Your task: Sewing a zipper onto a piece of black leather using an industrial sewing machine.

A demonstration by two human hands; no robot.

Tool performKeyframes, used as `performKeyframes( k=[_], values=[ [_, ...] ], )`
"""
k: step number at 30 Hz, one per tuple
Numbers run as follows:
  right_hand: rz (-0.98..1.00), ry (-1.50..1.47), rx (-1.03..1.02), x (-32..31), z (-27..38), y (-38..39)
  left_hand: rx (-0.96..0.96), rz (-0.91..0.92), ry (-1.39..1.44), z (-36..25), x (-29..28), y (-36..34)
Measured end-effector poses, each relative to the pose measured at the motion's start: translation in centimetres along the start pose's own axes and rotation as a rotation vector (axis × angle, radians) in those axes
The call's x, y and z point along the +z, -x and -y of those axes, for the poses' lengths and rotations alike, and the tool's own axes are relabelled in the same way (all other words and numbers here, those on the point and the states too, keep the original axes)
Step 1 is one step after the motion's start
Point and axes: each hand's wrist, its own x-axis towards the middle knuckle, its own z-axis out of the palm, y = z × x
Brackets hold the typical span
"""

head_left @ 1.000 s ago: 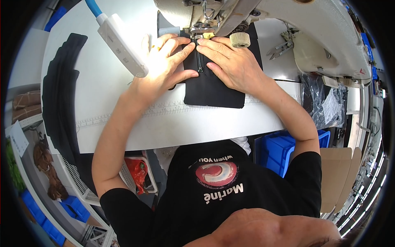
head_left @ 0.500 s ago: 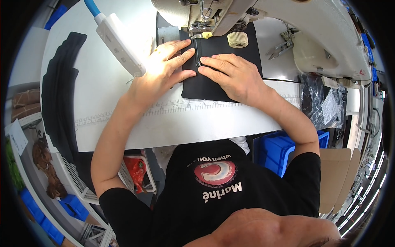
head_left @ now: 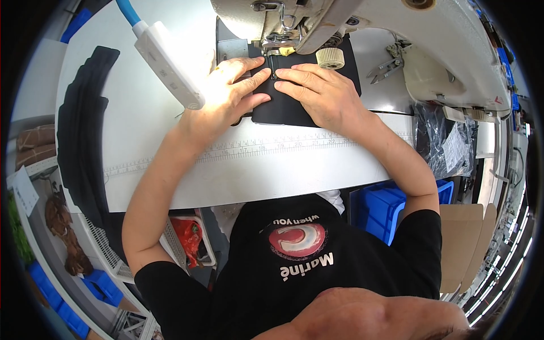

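Note:
A flat black fabric piece (head_left: 283,110) lies under the presser foot of a white sewing machine (head_left: 368,28). A dark narrow strip, perhaps a zipper (head_left: 273,71), runs from the foot toward me on the fabric. My left hand (head_left: 229,90) rests flat with fingers apart, its fingertips on the fabric's left side beside the strip. On the right side of the strip, my right hand (head_left: 326,93) presses down with its fingers stretched out. Neither hand grips anything. The needle area is partly hidden by the machine's head.
A white lamp (head_left: 170,68) on a blue cable shines over my left hand. Stacked black fabric (head_left: 85,124) hangs over the table's left edge. A printed ruler (head_left: 243,151) runs along the white table (head_left: 226,187). Thread snips (head_left: 385,71), a clear plastic bag (head_left: 445,141) and a blue bin (head_left: 377,209) are at right.
The black fabric has slid a little away from me under the foot, its near edge now farther off. My right hand has moved forward with it; my left has barely shifted.

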Motion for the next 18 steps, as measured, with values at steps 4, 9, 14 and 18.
performKeyframes(
  k=[4, 9, 14, 18],
  values=[
    [-0.028, -0.029, 0.015, 0.4, -0.4, -0.3, 0.077, -0.035, -0.079, 0.3, -0.6, -1.2],
    [-0.028, -0.048, 0.04, 0.7, -1.4, -0.3, 0.11, -0.049, -0.186, 1.4, 0.4, -0.9],
    [0.093, -1.129, 1.052, -2.7, -2.0, -2.0, 0.031, -0.007, -0.211, 0.3, 0.2, -0.4],
    [0.117, -1.786, 0.872, -0.8, -5.6, -1.0, 0.059, -0.005, -0.184, 0.0, 0.2, -1.2]
  ],
)
